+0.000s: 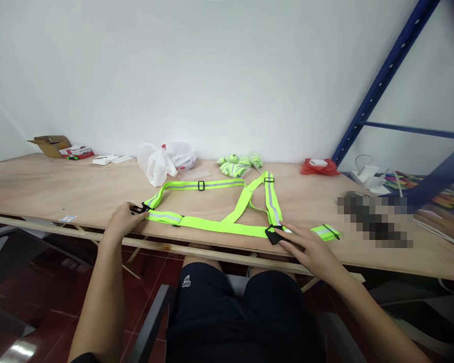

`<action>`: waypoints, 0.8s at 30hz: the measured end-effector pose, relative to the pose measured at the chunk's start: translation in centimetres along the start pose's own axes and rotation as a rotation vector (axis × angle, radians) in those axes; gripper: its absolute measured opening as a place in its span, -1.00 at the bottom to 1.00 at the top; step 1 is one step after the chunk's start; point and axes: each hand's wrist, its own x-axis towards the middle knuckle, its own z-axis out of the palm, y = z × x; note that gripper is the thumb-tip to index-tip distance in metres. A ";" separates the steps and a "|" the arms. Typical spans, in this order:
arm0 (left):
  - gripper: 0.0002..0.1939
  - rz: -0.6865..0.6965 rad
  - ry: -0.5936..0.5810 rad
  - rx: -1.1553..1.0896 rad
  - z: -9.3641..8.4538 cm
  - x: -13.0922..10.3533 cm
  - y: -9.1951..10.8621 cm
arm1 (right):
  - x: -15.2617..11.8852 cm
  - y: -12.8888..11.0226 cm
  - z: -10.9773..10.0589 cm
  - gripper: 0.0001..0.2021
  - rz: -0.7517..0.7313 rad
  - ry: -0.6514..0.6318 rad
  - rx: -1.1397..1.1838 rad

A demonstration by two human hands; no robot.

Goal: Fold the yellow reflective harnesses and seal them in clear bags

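Nearest the wearer, dark shorts (pixel 208 307) with pale lettering on one leg lie below and between the hands, beside a grey armrest (pixel 151 322). At the front of the wooden counter (pixel 98 181), the left hand (pixel 124 219) has its thumb and fingers closed on a black buckle (pixel 139 208). The right hand (pixel 312 249) has its fingers slightly apart, their tips at a black connector (pixel 274 235); whether they grip it, one cannot tell. Between the hands, the fluorescent yellow-green harness (pixel 204 224) lies on the counter, its front band running from one hand to the other and its grey-striped straps looping away behind. Just beyond the right hand's outer side, a short yellow-green strap end (pixel 325 232) lies near a pixelated dark item (pixel 374 219). Farther back from the left hand stand an open cardboard box (pixel 53 146) and a red-and-white box (pixel 76 152), with white papers (pixel 109 159) and white plastic bags (pixel 157 164) nearer the middle. Behind the harness, bundled reflective straps (pixel 234 168) sit in clear wrapping. Beyond the right hand, a red bag (pixel 320 167) lies close to a blue metal frame (pixel 378 91), in front of the white wall (pixel 196 75)
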 end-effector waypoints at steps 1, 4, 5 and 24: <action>-0.50 -0.018 0.019 -0.011 -0.1 -0.1 0.5 | 0.0 0.0 0.0 -0.63 -0.004 0.002 -0.006; -0.68 -0.027 0.112 -0.025 -0.7 -0.2 2.2 | 0.1 -0.2 0.0 -0.63 -0.009 0.003 -0.019; -0.72 -0.015 0.148 -0.020 -1.0 -0.1 2.9 | 0.1 -0.4 -0.1 -0.63 -0.007 0.001 -0.021; -0.87 0.980 -0.253 0.030 8.8 -10.5 25.1 | 0.2 -1.3 -0.9 -0.63 -0.018 -0.017 -0.010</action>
